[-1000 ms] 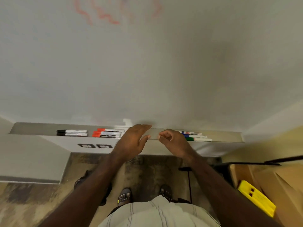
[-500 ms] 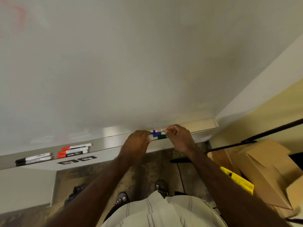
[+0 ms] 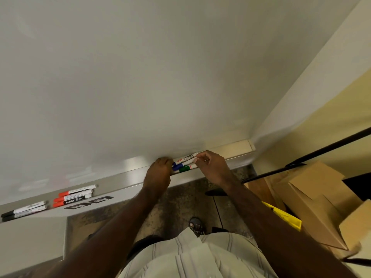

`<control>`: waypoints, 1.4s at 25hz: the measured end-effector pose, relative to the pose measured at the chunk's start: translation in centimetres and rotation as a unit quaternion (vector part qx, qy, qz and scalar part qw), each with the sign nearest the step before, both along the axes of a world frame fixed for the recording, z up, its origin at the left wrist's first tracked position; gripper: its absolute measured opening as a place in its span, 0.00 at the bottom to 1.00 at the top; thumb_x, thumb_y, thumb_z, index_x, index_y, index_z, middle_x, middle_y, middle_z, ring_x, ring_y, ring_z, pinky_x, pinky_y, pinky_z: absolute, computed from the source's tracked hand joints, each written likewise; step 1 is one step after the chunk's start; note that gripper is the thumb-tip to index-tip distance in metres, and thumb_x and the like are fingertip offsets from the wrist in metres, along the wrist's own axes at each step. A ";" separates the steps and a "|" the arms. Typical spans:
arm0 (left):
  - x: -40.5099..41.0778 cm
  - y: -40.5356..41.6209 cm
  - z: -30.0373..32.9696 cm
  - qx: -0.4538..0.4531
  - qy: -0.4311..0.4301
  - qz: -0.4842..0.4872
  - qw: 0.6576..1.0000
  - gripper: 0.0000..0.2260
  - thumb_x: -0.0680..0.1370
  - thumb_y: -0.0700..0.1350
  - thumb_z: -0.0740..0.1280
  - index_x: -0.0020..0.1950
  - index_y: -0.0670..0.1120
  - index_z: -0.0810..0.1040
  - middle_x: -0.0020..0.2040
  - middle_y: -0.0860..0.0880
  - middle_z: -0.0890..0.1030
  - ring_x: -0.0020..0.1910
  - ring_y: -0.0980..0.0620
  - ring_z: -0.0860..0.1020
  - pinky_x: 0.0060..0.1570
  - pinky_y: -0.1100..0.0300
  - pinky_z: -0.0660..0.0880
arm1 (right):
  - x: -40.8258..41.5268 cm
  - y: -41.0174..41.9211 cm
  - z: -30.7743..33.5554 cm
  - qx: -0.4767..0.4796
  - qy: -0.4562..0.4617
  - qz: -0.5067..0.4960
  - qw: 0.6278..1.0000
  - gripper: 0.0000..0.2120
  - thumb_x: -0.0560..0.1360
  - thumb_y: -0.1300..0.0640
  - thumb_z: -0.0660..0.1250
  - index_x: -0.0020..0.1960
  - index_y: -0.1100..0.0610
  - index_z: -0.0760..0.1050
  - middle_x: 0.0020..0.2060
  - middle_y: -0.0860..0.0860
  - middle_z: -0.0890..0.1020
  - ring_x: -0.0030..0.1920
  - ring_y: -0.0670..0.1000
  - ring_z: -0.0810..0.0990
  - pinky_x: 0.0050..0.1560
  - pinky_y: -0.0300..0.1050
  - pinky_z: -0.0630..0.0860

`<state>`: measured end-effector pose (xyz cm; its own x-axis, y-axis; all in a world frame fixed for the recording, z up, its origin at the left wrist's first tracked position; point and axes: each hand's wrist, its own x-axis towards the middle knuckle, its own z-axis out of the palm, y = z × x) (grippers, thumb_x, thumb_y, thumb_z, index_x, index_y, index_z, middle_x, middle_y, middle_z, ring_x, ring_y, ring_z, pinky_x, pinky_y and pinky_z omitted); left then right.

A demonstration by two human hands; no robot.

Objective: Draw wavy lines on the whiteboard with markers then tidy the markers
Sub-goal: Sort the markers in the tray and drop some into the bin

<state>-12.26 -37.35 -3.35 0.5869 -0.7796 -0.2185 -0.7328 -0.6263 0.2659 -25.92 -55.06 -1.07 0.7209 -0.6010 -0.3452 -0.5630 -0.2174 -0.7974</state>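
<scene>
The whiteboard (image 3: 160, 77) fills the upper view, and its metal tray (image 3: 128, 177) runs along the bottom edge. On the tray between my hands lie a blue-capped marker (image 3: 177, 166), a green-capped marker (image 3: 185, 169) and a white-barrelled marker (image 3: 186, 156) behind them. My left hand (image 3: 159, 170) presses against their cap ends with curled fingers. My right hand (image 3: 210, 166) pinches their other ends. Further left on the tray lie three red-capped markers (image 3: 73, 195) and two black-capped markers (image 3: 24, 210).
Cardboard boxes (image 3: 313, 203) stand on the floor at the right, with a yellow object (image 3: 285, 217) beside them. A black rod (image 3: 321, 151) slants across the yellow wall. My feet are on the mottled floor (image 3: 180, 201) below the tray.
The view has swung to the right, so the red lines on the board are out of frame. Both hands went from the tray's middle to the blue and green markers and closed around them.
</scene>
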 end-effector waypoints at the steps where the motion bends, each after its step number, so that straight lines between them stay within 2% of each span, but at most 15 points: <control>1: 0.1 -0.1 0.0 -0.001 0.006 0.005 1.000 0.15 0.81 0.43 0.69 0.67 0.43 0.79 0.64 0.43 0.80 0.62 0.45 0.77 0.57 0.52 0.78 | -0.1 -0.2 0.0 0.004 -0.004 -0.002 1.000 0.11 0.79 0.48 0.72 0.59 0.50 0.83 0.53 0.45 0.86 0.52 0.45 0.83 0.55 0.45 0.81; 7: 0.4 0.4 0.8 -0.006 0.018 0.019 1.000 0.12 0.84 0.43 0.65 0.67 0.42 0.78 0.64 0.44 0.78 0.63 0.47 0.74 0.59 0.55 0.77 | -0.4 -0.5 0.2 0.009 -0.019 -0.007 1.000 0.11 0.80 0.47 0.72 0.59 0.50 0.83 0.50 0.43 0.86 0.50 0.41 0.82 0.54 0.42 0.80; 9: 0.3 0.8 1.5 -0.024 0.012 0.021 0.999 0.12 0.84 0.43 0.65 0.67 0.43 0.79 0.63 0.44 0.78 0.63 0.47 0.74 0.58 0.56 0.77 | -0.4 -0.3 0.4 0.024 -0.020 -0.009 0.999 0.12 0.80 0.45 0.71 0.59 0.50 0.83 0.49 0.44 0.86 0.50 0.43 0.83 0.53 0.46 0.82; 11: 0.1 1.1 2.3 -0.050 0.010 0.025 0.998 0.12 0.84 0.41 0.65 0.67 0.43 0.79 0.62 0.44 0.78 0.61 0.47 0.74 0.57 0.56 0.77 | -0.2 0.3 1.0 0.067 -0.022 -0.024 0.997 0.14 0.79 0.43 0.71 0.59 0.50 0.83 0.47 0.46 0.86 0.47 0.47 0.85 0.48 0.50 0.86; 15: -0.8 1.7 4.5 -0.107 -0.003 0.022 0.994 0.12 0.82 0.40 0.68 0.65 0.42 0.80 0.60 0.44 0.79 0.58 0.47 0.76 0.57 0.54 0.78 | 0.6 2.1 3.3 0.148 -0.004 -0.049 0.988 0.21 0.76 0.35 0.71 0.56 0.52 0.82 0.42 0.51 0.87 0.39 0.50 0.86 0.34 0.42 0.82; 21: -2.0 2.9 7.3 -0.221 -0.033 -0.030 0.974 0.09 0.83 0.41 0.68 0.61 0.44 0.82 0.54 0.47 0.81 0.51 0.50 0.78 0.50 0.55 0.79 | 2.2 4.2 6.5 0.315 -0.028 -0.090 0.944 0.36 0.75 0.28 0.67 0.53 0.64 0.84 0.38 0.57 0.86 0.34 0.53 0.83 0.30 0.42 0.74; 24: -2.0 4.0 8.8 -0.259 0.005 -0.025 0.965 0.09 0.85 0.45 0.66 0.63 0.46 0.80 0.55 0.50 0.82 0.52 0.54 0.78 0.52 0.58 0.78 | 2.7 5.0 7.6 0.373 -0.058 -0.083 0.922 0.33 0.79 0.33 0.66 0.53 0.66 0.83 0.39 0.60 0.86 0.33 0.52 0.82 0.30 0.42 0.74; 28: -1.9 5.5 11.1 -0.280 0.087 -0.006 0.956 0.11 0.86 0.50 0.64 0.65 0.49 0.79 0.55 0.54 0.82 0.50 0.58 0.78 0.50 0.65 0.76 | 2.9 6.4 9.1 0.397 -0.113 -0.049 0.909 0.24 0.84 0.41 0.63 0.51 0.64 0.80 0.39 0.62 0.85 0.33 0.54 0.81 0.30 0.43 0.76; 33: -1.2 7.3 13.9 -0.313 0.168 -0.009 0.935 0.08 0.86 0.46 0.64 0.58 0.48 0.83 0.46 0.55 0.83 0.45 0.53 0.80 0.43 0.65 0.75 | 2.8 7.7 10.8 0.445 -0.139 -0.010 0.885 0.23 0.85 0.46 0.62 0.48 0.65 0.80 0.38 0.62 0.83 0.32 0.55 0.82 0.31 0.43 0.79; 35: -0.9 8.2 14.5 -0.324 0.184 0.001 0.928 0.10 0.87 0.46 0.62 0.52 0.50 0.82 0.40 0.55 0.80 0.40 0.54 0.78 0.40 0.64 0.73 | 2.6 8.0 11.3 0.478 -0.155 -0.018 0.864 0.21 0.85 0.49 0.63 0.46 0.65 0.81 0.37 0.62 0.84 0.31 0.55 0.83 0.31 0.42 0.81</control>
<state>-13.14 -29.19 11.19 0.5667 -0.8165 0.1100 -0.5168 -0.2482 0.8194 -23.31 -47.05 10.26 0.8547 -0.1728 -0.4895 -0.2817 0.6376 -0.7170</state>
